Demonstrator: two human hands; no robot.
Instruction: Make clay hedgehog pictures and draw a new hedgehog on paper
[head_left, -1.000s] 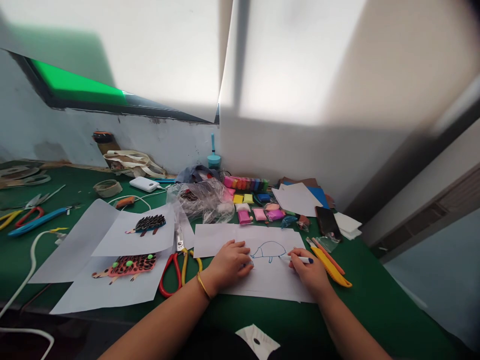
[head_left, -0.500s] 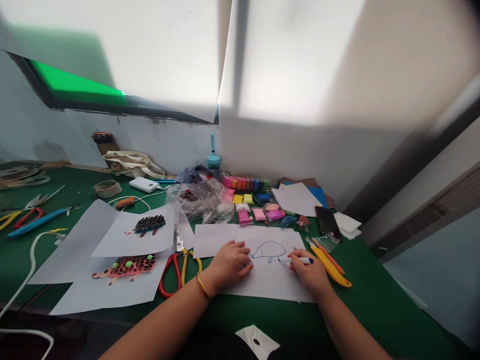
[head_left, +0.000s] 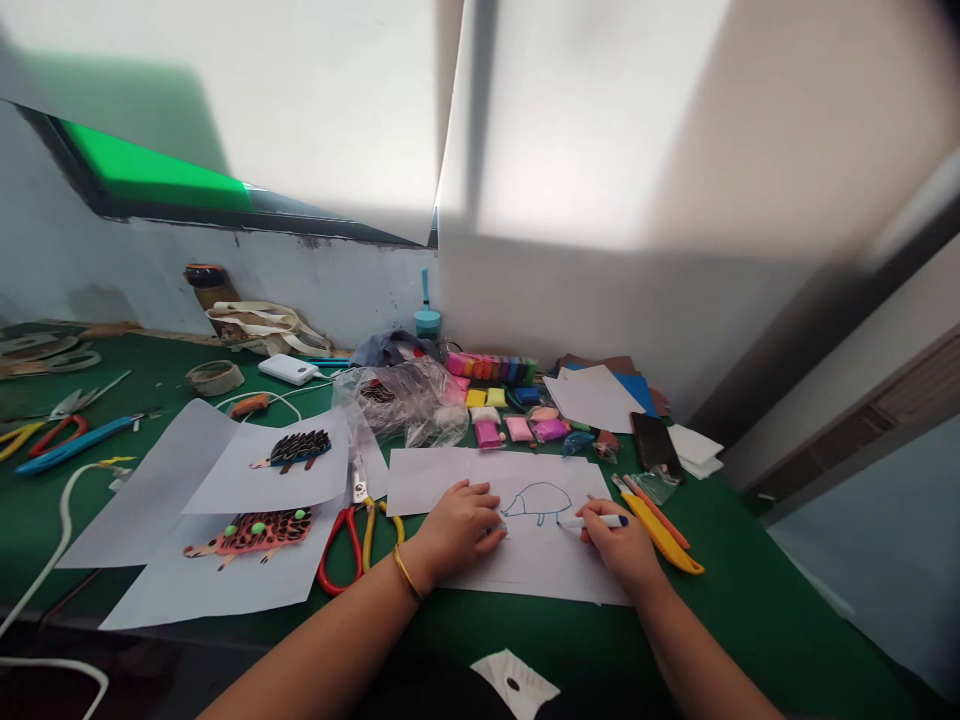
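My right hand (head_left: 619,545) pinches a marker (head_left: 596,521) with a white barrel and dark blue end. Its tip meets a white sheet of paper (head_left: 536,575) at the foot of a blue outline drawing (head_left: 544,500), a domed body with a pointed snout at left and short legs. Across the sheet's left part lies my left hand (head_left: 459,530), palm down with fingers apart, close to the snout. A small bluish bit shows between its thumb and fingers; I cannot make it out. A gold bangle (head_left: 407,570) circles the left wrist.
Scissors (head_left: 352,540) with red and yellow handles lie left of my left hand, beside sheets bearing hedgehog figures (head_left: 300,450). Several coloured clay packets (head_left: 517,428) sit behind the paper. A yellow cutter (head_left: 660,530) and phone (head_left: 654,442) lie to the right.
The marker tip has barely shifted by the rear leg of the drawing. My left hand stays in place.
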